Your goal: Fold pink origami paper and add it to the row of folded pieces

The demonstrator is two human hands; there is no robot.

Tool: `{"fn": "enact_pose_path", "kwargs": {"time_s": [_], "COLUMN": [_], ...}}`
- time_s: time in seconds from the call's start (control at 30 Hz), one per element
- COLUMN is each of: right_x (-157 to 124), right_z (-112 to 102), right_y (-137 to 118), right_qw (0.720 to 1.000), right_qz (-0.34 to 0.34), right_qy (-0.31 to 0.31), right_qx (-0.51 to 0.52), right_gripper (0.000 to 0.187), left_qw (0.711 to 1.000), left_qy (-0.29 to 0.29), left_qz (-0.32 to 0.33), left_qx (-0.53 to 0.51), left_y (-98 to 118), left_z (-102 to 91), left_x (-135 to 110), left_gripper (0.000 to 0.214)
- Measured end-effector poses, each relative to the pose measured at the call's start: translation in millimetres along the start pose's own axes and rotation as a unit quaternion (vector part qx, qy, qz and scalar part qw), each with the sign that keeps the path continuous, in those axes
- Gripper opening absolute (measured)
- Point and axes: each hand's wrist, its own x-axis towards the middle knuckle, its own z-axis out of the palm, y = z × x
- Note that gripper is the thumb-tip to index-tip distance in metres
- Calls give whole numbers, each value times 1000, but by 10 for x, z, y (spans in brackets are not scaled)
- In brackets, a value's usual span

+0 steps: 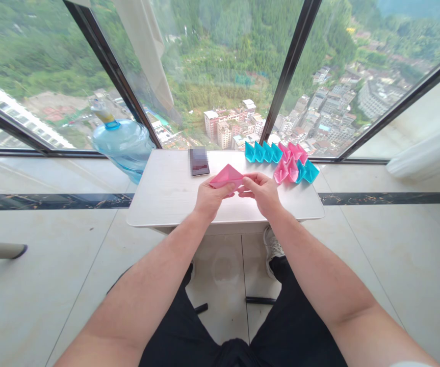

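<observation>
A folded sheet of pink origami paper point(227, 175) is held up over the near half of the white table, its peak pointing away from me. My left hand point(211, 196) grips its left side, the thumb lying along the lower edge. At the right corner, my right hand point(260, 189) pinches the paper between thumb and index finger, its other fingers curled beneath. To the right stand finished paper boats in rows: blue boats point(263, 152) at the back left, pink boats point(286, 169) beside them, and a blue boat point(311, 172) at the right end.
On the white table point(162, 199) a phone point(199, 162) lies beyond my left hand. A large blue water bottle point(122, 142) stands at the table's left, by the windows. My shoe point(273, 250) is under the near edge.
</observation>
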Motion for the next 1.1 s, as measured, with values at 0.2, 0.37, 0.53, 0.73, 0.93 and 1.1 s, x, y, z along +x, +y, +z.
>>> {"fn": "enact_pose_path", "kwargs": {"time_s": [0.2, 0.37, 0.53, 0.73, 0.93, 1.1], "right_x": [5, 4, 23, 39, 38, 58], "right_z": [27, 27, 3, 17, 40, -18], "right_y": [1, 19, 39, 53, 57, 51], "right_qw": [999, 1000, 1000, 998, 994, 993], "right_qz": [-1, -8, -22, -53, -81, -76], "right_qy": [27, 18, 8, 12, 34, 17], "right_qx": [-24, -17, -16, -18, -65, -87], "right_gripper": [32, 27, 28, 27, 22, 22], "left_qw": [998, 997, 999, 999, 999, 999], "left_qy": [11, 14, 9, 8, 8, 10], "left_qz": [51, 59, 27, 25, 38, 36], "left_qx": [45, 45, 43, 32, 23, 3], "left_y": [-11, -43, -75, -60, -18, 18], "left_z": [3, -20, -49, -43, -11, -4], "left_x": [-8, 9, 21, 7, -14, -25], "left_gripper": [37, 32, 35, 38, 37, 43]}}
